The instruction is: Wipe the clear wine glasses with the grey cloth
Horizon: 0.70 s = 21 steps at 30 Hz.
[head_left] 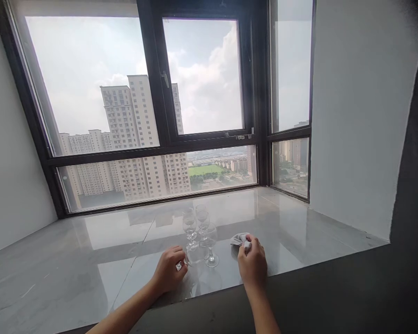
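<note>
My left hand [170, 269] is at the front of the sill, its fingers curled around a clear stemmed glass [196, 253]. That glass appears tilted, its bowl towards the right, and its outline is faint against the shiny surface. Just beyond it stand several similar stemmed glasses, upright and close together: a front one [212, 239], a left one [189, 220] and a back one [202, 217]. To the right of them, my right hand [253, 262] is closed on a bunched white cloth [242, 239], part of which spreads out past the fingertips.
The glossy grey tiled window sill [66, 264] reflects the window and ends in a front edge close to my wrists. Behind it rises a dark-framed window [163, 111] with a handle [165, 79]. A white wall [355, 116] bounds the right side.
</note>
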Tool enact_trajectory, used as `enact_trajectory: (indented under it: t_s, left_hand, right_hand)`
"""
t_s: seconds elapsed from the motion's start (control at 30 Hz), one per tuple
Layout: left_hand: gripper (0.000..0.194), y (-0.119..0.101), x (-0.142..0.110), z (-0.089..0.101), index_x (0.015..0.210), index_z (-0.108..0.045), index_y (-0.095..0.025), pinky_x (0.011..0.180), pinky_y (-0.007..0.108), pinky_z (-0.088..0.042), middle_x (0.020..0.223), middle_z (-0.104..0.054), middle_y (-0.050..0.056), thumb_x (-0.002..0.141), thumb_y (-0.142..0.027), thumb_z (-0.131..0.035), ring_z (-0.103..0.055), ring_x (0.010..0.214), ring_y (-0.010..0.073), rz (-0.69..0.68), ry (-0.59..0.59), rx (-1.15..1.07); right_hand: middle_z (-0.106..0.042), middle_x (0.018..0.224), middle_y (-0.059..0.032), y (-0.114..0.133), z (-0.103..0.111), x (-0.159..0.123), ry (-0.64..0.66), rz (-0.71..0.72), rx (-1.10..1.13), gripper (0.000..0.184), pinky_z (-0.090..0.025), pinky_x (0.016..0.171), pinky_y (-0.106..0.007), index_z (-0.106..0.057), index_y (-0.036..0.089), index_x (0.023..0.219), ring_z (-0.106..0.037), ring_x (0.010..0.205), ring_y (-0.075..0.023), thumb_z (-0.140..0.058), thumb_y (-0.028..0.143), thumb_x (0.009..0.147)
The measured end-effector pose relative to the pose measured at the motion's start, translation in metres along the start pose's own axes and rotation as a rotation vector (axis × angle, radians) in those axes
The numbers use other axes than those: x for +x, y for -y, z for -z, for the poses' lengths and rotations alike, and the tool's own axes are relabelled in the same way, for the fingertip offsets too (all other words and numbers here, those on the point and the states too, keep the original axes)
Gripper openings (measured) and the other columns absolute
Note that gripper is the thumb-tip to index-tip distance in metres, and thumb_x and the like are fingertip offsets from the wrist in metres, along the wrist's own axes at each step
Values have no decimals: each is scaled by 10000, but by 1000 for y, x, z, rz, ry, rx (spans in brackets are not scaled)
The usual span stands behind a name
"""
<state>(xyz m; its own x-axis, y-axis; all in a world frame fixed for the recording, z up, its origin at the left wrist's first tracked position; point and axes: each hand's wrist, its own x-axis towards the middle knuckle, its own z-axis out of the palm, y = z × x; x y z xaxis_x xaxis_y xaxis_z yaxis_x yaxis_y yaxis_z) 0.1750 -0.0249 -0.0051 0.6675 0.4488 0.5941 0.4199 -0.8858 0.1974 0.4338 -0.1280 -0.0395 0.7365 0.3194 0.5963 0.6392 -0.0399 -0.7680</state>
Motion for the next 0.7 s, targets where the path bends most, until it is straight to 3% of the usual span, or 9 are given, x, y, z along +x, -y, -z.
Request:
enact_trajectory:
  t_s: [0.7]
  left_hand:
    - [183, -1, 0, 1, 577, -381, -198, 593, 241, -256, 603, -446, -20, 653, -55, -465, -402, 615, 127, -24, -10, -7]
  right_hand:
    - [-660, 1053, -117, 1, 2, -1, 17, -1, 2, 325, -449, 828, -367, -585, 189, 1105, -584, 997, -273, -415, 315, 859]
